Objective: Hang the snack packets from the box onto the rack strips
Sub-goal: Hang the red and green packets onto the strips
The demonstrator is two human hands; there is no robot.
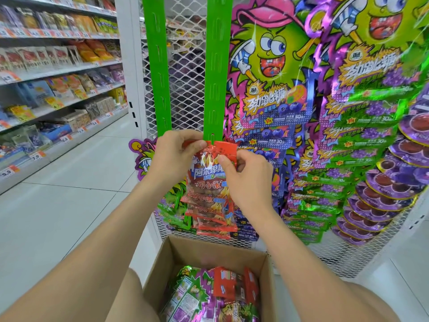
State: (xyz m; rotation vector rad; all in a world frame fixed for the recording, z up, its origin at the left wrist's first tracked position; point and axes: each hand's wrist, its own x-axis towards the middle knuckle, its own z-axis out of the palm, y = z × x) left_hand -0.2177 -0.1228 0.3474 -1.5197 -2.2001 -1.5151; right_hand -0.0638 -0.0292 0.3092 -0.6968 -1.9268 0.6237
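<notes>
Red packet [209,166] meets green strip [217,66].
Head view: left hand [176,152] pinches its top edge, right hand [243,177] pinches the 3 o'clock side, steadying it under the strip's tab, probably hooking; box [267,275] sits at 6 o'clock.

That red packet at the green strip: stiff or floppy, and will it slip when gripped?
Probably floppy: the red packet is thin film, creased where the left hand and right hand pinch its top. Likely slippery, since its glossy face shows glare. Seems light: similar packets hung below dangle from the green strip by their top edges alone.
</notes>
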